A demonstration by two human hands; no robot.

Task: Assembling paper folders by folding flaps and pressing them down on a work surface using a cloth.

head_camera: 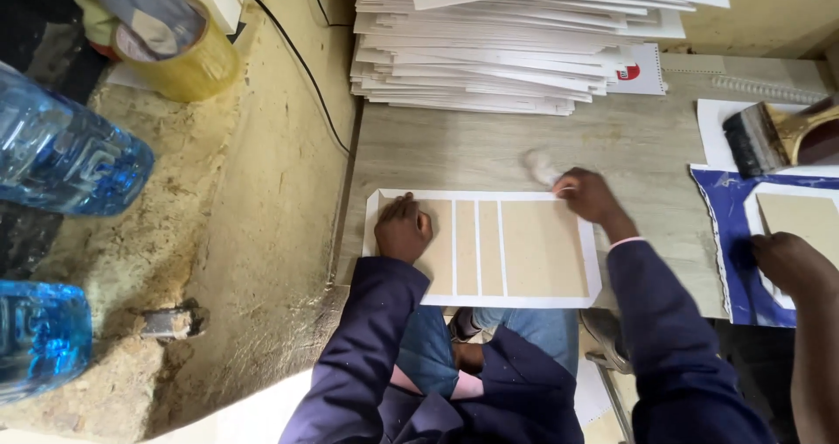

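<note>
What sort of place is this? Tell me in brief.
Probably a small bookbinding or stationery workshop. A tall stack of white sheets sits on the worktable, a white sheet with brown board panels lies under both hands, and a wide brush rests nearby.

A white sheet [483,248] lies flat on the grey counter [489,151], long side left to right; four tan board panels are set on it, two wide at the ends, two narrow strips between, with thin white gaps; a small white cloth wad [542,166] sits at its upper right edge.
</note>
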